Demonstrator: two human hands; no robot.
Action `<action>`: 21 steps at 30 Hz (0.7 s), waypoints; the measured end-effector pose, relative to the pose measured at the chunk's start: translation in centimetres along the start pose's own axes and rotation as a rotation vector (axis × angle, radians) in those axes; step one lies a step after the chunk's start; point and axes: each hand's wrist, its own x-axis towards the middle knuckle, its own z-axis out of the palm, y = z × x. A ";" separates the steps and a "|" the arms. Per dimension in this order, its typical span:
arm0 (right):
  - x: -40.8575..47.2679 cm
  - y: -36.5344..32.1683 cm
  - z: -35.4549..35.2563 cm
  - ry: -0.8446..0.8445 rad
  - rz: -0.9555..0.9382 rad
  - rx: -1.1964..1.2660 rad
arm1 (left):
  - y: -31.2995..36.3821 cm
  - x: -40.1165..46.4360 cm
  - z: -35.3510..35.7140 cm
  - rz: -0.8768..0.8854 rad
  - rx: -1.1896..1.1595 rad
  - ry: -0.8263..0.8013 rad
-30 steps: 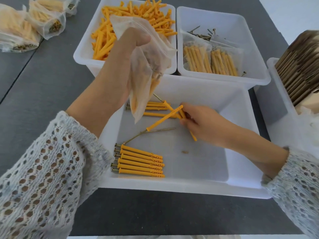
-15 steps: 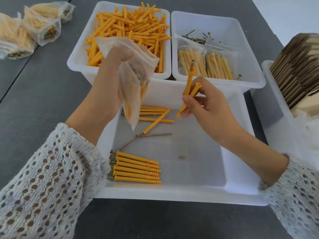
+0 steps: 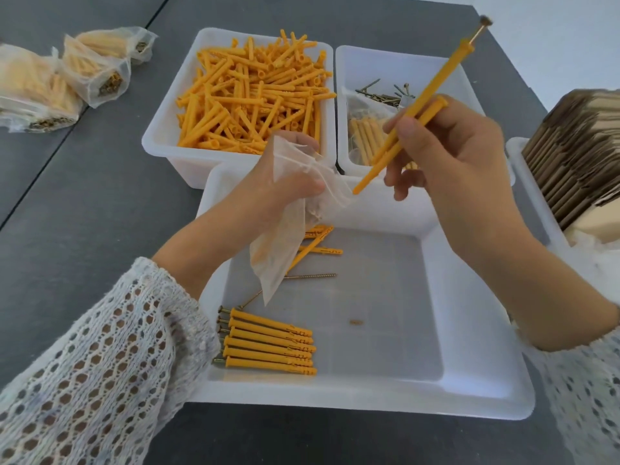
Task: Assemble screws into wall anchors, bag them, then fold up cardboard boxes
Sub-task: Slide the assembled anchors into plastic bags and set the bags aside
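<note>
Front tray: white, shallow, near worktop edge; floor largely bare at right. Contents: row of assembled anchors along left wall, loose anchors and one bare screw toward back. Left hand grips clear bag above tray's back-left corner. Right hand pinches two assembled anchors, tips just beside bag mouth. Back bins: loose yellow anchors; screws with filled bags. Filled bags far left. Flat cardboard boxes stacked at right.
</note>
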 end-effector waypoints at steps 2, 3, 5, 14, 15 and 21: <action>0.4 -0.8 0.5 -0.017 -0.011 0.028 | 0.0 0.0 0.0 -0.029 0.013 0.026; 0.6 -1.1 0.9 -0.027 -0.015 0.035 | 0.0 0.1 0.0 -0.033 0.022 0.033; 0.9 -1.4 1.7 -0.051 -0.020 0.016 | -0.4 0.2 -0.1 -0.037 0.030 0.026; 1.0 -0.9 3.7 -0.180 0.019 -0.019 | -1.2 0.7 -0.8 -0.051 -0.047 0.011; 1.0 -0.9 3.6 -0.187 0.016 -0.021 | -1.1 0.7 -0.7 -0.042 -0.069 0.003; 1.4 -1.0 3.1 -0.120 -0.001 -0.037 | -0.9 0.8 -0.5 -0.040 -0.080 0.018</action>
